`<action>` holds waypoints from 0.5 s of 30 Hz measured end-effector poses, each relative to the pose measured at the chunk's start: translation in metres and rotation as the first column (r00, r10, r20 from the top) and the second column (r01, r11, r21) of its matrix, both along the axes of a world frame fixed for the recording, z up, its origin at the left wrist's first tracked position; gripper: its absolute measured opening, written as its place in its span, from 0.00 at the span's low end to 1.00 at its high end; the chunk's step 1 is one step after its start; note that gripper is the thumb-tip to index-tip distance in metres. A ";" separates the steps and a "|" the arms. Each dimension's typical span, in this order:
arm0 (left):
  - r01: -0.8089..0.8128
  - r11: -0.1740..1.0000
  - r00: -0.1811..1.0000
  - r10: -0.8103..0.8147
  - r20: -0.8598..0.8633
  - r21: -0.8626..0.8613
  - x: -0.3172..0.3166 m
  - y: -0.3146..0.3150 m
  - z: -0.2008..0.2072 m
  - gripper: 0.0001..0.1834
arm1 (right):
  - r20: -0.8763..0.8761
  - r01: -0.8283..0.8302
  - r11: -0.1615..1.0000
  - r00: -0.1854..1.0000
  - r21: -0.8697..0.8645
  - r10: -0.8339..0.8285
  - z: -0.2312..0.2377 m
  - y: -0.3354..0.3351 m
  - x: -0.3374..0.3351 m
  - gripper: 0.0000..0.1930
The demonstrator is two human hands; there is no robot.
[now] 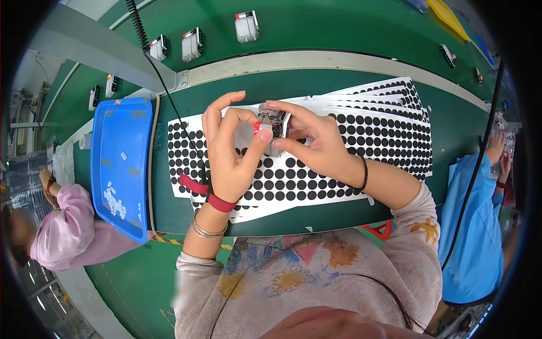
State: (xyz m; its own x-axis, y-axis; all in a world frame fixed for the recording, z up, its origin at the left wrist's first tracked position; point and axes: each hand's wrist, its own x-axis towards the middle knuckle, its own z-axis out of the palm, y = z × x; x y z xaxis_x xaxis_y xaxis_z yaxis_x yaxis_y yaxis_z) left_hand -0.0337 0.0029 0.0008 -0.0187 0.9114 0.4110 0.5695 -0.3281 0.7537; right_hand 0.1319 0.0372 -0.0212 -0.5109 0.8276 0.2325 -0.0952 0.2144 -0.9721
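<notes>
Both hands hold one small clear-and-grey boxy device with a red end [272,125] above the bench. My left hand [228,152] pinches its left side with thumb and forefinger. My right hand [316,144] grips its right side, fingertips on top. Under the hands lie overlapping white sheets of round black stickers [361,141], fanned out across the green bench [451,186].
A blue tray [121,164] with small white scraps sits at the left. Several similar devices [192,44] stand on the green conveyor [339,25] beyond. A coiled black cable [138,25] hangs down. One person in pink [73,226] works at the left, another in blue [474,226] at the right.
</notes>
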 end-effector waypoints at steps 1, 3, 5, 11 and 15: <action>-0.014 1.000 1.000 0.014 -0.009 -0.001 0.001 -0.001 0.001 0.11 | 0.015 0.008 1.000 1.000 0.026 -0.009 0.000 -0.001 0.000 0.27; -0.032 0.999 0.999 0.032 -0.020 0.004 0.003 -0.002 0.002 0.11 | 0.046 0.023 0.997 0.999 0.077 -0.026 0.001 -0.002 -0.001 0.27; -0.037 0.999 0.999 0.038 -0.019 0.016 0.006 -0.003 0.001 0.11 | 0.079 0.038 0.991 0.996 0.128 -0.048 0.002 -0.002 -0.001 0.26; 0.006 0.998 0.993 0.001 0.122 -0.055 0.008 -0.003 -0.009 0.18 | 0.053 0.040 0.964 0.997 0.263 -0.056 0.005 0.000 0.002 0.26; 0.235 0.966 0.836 -0.145 0.530 -0.106 0.014 0.000 -0.011 0.20 | -0.027 0.027 0.987 0.999 0.159 -0.023 0.001 0.003 0.001 0.25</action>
State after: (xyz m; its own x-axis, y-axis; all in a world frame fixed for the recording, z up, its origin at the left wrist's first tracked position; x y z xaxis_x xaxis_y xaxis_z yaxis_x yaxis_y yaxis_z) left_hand -0.0201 0.0026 -0.0101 -0.0060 0.9708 0.2396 0.0247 -0.2394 0.9706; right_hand 0.1325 0.0402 -0.0200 -0.4826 0.7915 0.3751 -0.1116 0.3692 -0.9226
